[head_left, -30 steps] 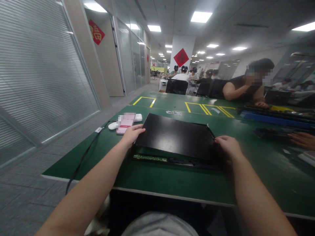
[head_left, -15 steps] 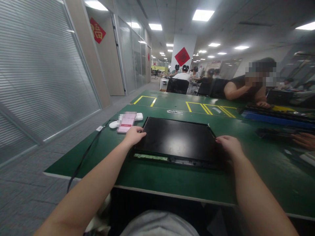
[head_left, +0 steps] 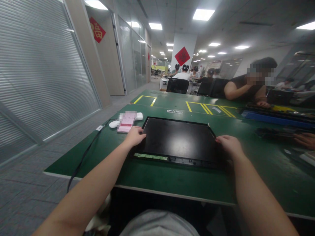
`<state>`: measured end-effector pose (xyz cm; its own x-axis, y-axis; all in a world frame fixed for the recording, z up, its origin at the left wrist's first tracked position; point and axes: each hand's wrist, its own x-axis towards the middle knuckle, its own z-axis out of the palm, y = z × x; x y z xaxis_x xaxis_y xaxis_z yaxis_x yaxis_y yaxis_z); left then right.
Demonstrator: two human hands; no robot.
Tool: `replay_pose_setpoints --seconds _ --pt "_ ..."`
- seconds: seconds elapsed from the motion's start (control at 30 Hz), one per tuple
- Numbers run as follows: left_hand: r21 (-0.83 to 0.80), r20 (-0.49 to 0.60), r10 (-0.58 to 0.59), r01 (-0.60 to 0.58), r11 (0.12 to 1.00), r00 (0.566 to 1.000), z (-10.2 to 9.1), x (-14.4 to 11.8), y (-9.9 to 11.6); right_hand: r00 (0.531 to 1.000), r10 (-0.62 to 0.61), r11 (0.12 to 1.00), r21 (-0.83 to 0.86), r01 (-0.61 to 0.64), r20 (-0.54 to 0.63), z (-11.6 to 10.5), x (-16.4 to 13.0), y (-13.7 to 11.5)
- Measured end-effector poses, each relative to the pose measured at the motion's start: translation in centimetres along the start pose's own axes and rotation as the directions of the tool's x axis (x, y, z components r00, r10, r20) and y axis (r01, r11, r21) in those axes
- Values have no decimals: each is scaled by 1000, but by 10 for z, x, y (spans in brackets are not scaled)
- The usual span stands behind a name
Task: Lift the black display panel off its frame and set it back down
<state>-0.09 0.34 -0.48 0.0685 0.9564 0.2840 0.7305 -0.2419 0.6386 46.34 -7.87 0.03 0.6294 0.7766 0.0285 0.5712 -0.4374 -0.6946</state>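
Note:
A black LCD screen panel (head_left: pixel 177 139) lies face up on the green table (head_left: pixel 157 178) in front of me. Along its near edge runs a strip of green circuit board (head_left: pixel 150 157). My left hand (head_left: pixel 135 136) grips the panel's left edge, thumb on top and the other fingers partly hidden at the side. At the right edge, my right hand (head_left: pixel 228 144) pinches the rim between thumb and fingers. Light from the ceiling reflects on the panel's middle.
Left of the panel, a phone (head_left: pixel 126 124) leans on a white object (head_left: pixel 139 116), with a black cable (head_left: pixel 85 155) nearby. A small clear strip (head_left: pixel 174 111) lies behind the panel. Yellow tape (head_left: pixel 145 96) marks the table. Across at right sits a person (head_left: pixel 246 88) near a blue-edged part (head_left: pixel 275 118).
Hardly anything differs: both my hands stay on the panel's edges and the panel lies in the same place. A co-worker's hand at the far right has shifted slightly.

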Motion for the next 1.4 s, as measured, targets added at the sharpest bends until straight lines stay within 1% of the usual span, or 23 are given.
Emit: replay_pose_setpoints --seconds 0.13,0.27,0.4,0.63,0.73,0.83,1.0,1.07,1.1,1.2,1.27,1.3,1.4 --pt "49 16 21 -21 999 1000 2 1 -5 1000 11 1000 -5 -11 -4 -2 -5 -5" --pt "51 12 15 -15 999 1000 2 1 -5 1000 3 1000 20 -3 -11 -2 -4 -5" --pt "52 12 11 -12 999 1000 3 1 -6 1000 6 1000 8 -6 -8 -2 -3 -3" --pt "156 52 17 -25 987 998 2 0 -4 1000 16 1000 -16 -16 5 -2 -4 -5" --pt "210 83 45 -62 976 996 1 -2 -1 999 -31 997 -65 29 -30 -2 -6 -7" --pt "224 111 107 -130 966 988 0 -7 3 996 -75 991 -114 68 -57 -2 -7 -9" --pt "220 109 202 -222 950 973 -3 -13 8 994 -89 990 -114 82 -60 0 -6 -6" --pt "187 145 288 -312 931 946 -4 -14 11 994 -95 990 -108 88 -63 1 -4 -4" --pt "148 183 345 -373 916 921 -5 -15 13 993 -97 990 -105 90 -61 1 -4 -4" --pt "-16 320 498 -521 853 806 -8 -19 21 995 -91 991 -103 85 -49 2 -3 -3" --pt "-104 385 551 -558 823 741 -10 -23 27 994 -91 991 -108 85 -52 2 -3 -3" --pt "-133 407 563 -563 816 719 -11 -25 30 994 -91 990 -110 85 -56 2 -3 -3" --pt "-172 453 575 -565 807 682 -14 -30 37 992 -103 989 -117 94 -67 2 -3 -3"
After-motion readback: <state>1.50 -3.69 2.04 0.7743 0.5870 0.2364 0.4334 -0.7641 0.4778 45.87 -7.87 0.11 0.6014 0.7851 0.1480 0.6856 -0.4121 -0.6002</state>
